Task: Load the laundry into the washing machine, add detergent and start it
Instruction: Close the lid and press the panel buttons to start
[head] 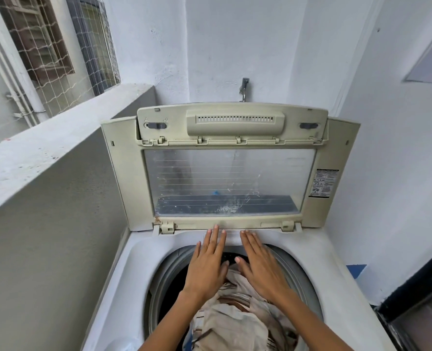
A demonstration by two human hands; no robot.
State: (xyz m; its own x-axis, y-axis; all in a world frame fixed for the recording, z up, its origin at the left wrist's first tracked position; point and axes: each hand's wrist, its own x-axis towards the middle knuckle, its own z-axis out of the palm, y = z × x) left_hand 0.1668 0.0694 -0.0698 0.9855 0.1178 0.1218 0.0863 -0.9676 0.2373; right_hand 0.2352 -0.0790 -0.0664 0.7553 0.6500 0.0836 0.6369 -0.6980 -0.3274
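Note:
A white top-loading washing machine (113, 282) fills the lower middle of the head view. Its beige folding lid (230, 171) with a clear window stands upright at the back. Cream laundry with brown stripes (232, 317) lies in the round drum opening. My left hand (207, 264) and my right hand (260, 262) hover flat, palms down, side by side over the drum's far rim. Their fingers are stretched toward the lid's lower edge and hold nothing. The fingertips lie close to the lid's hinge; whether they touch it is unclear.
A low white parapet wall (45, 158) runs along the left, with netted windows behind it. A tap (244, 88) sticks out of the back wall above the lid. A white wall stands at the right, with a dark door frame (412, 287) at the lower right.

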